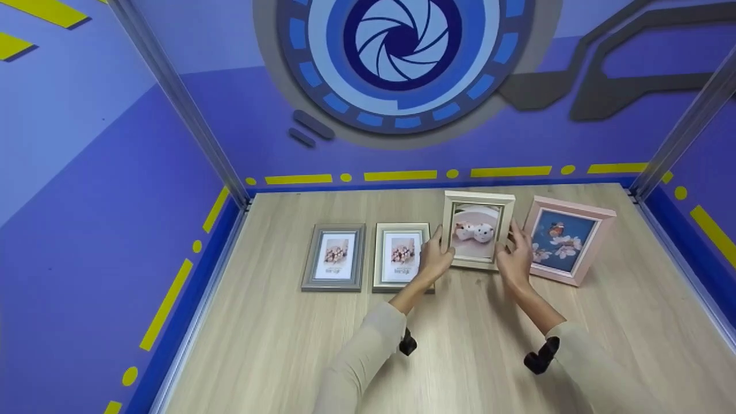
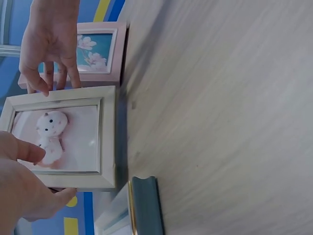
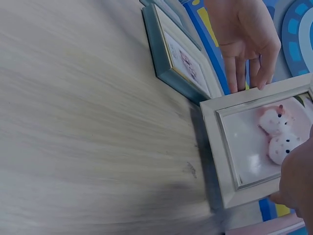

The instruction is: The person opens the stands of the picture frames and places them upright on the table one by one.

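A cream frame (image 1: 476, 230) is gripped by left hand (image 1: 435, 260) and right hand (image 1: 516, 259). A pink frame (image 1: 566, 244) is set near the desk (image 1: 466, 339)'s back right corner.

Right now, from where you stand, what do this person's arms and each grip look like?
The left sleeve and right sleeve are plain pale beige, ending short of the wrists. Small black curved pieces show beside both cuffs. The left grip and right grip are ordinary bare human hands, ungloved. I see no cables.
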### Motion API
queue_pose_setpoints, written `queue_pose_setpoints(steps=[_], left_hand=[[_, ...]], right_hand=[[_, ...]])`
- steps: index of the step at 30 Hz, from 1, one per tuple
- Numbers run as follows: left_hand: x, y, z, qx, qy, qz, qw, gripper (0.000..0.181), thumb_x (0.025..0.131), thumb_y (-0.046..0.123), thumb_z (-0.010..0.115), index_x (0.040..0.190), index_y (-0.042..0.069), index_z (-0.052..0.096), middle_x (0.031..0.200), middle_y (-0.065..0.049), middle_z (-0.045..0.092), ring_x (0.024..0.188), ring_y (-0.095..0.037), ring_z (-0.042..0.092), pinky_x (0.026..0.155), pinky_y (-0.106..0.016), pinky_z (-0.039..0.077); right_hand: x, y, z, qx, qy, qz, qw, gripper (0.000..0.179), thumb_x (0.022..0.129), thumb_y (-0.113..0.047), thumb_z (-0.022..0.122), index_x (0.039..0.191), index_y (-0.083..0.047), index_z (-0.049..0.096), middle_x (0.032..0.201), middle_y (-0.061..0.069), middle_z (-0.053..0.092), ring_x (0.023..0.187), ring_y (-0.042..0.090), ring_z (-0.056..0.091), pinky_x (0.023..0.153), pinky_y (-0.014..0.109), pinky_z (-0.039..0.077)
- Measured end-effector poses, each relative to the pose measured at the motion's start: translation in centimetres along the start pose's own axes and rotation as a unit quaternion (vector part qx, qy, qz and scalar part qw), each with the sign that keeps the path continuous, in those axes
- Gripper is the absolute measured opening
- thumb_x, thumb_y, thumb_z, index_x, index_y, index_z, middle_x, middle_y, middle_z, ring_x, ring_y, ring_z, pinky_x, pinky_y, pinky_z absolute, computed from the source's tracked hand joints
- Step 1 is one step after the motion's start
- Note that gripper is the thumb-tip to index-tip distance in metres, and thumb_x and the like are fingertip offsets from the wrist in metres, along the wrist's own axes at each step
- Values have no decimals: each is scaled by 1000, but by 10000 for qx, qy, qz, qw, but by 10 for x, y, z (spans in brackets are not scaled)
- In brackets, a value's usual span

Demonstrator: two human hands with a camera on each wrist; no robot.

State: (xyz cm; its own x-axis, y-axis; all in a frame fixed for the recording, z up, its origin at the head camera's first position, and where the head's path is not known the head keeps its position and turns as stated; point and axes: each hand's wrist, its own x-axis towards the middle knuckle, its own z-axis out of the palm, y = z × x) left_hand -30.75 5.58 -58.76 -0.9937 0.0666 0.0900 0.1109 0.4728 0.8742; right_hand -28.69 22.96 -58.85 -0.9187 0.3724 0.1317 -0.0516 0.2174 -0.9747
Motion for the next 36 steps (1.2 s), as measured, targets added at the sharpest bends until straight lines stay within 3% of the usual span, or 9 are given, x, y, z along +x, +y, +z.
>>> queue_pose_setpoints(steps=[4, 13, 21, 24, 28, 31, 36], left_hand=[[4, -5, 1, -271, -167, 29, 9995, 74, 87, 7, 64, 156, 0, 37, 152, -24, 50, 141, -33, 50, 118, -43, 43], [5, -13, 1, -378, -468, 63, 9982, 83, 87, 7, 68, 160, 3, 29, 156, -25, 45, 143, -33, 48, 121, -42, 38], [1, -12, -1, -44, -673, 23, 9977, 87, 86, 8, 70, 161, 6, 26, 146, -29, 55, 115, -31, 64, 112, -41, 49], [-1, -11, -3, 82, -759, 20, 9971, 89, 86, 7, 71, 162, 6, 25, 133, -29, 63, 88, -24, 64, 104, -39, 53], [-2, -11, -4, 177, -856, 84, 9961, 90, 86, 9, 72, 162, 5, 24, 139, -28, 61, 94, -23, 66, 104, -39, 53], [-3, -10, -5, 183, -919, 52, 9956, 91, 85, 10, 72, 162, 6, 23, 150, -28, 51, 123, -33, 62, 111, -43, 49], [-4, -12, -7, 222, -965, 42, 9951, 91, 86, 10, 72, 163, 9, 23, 150, -28, 50, 137, -38, 54, 117, -44, 44]], right_hand=[[0, 3, 1, 118, 8, -106, 9999, 69, 92, 10, 50, 158, -1, 32, 155, 28, 34, 145, 45, 39, 121, 51, 37], [-3, 10, 3, 156, 56, -205, 9997, 70, 91, 11, 50, 158, 1, 32, 156, 25, 36, 147, 40, 39, 120, 51, 38], [-2, 13, 0, -104, 24, -369, 9993, 71, 89, 12, 48, 157, 2, 32, 155, 28, 38, 144, 43, 42, 118, 53, 40], [-2, 13, -1, -130, -54, -253, 9996, 70, 91, 10, 48, 158, 2, 31, 156, 28, 38, 145, 42, 40, 119, 52, 39], [-4, 15, -3, -128, -66, -113, 9998, 67, 92, 8, 47, 157, 3, 32, 156, 29, 40, 145, 42, 41, 120, 52, 38], [-4, 15, -3, -132, -72, -64, 9999, 66, 92, 8, 47, 157, 3, 32, 155, 30, 41, 145, 43, 43, 119, 52, 38], [-5, 15, -4, -142, -161, -28, 9998, 65, 94, 7, 47, 157, 2, 32, 155, 29, 43, 144, 42, 44, 120, 50, 38]])
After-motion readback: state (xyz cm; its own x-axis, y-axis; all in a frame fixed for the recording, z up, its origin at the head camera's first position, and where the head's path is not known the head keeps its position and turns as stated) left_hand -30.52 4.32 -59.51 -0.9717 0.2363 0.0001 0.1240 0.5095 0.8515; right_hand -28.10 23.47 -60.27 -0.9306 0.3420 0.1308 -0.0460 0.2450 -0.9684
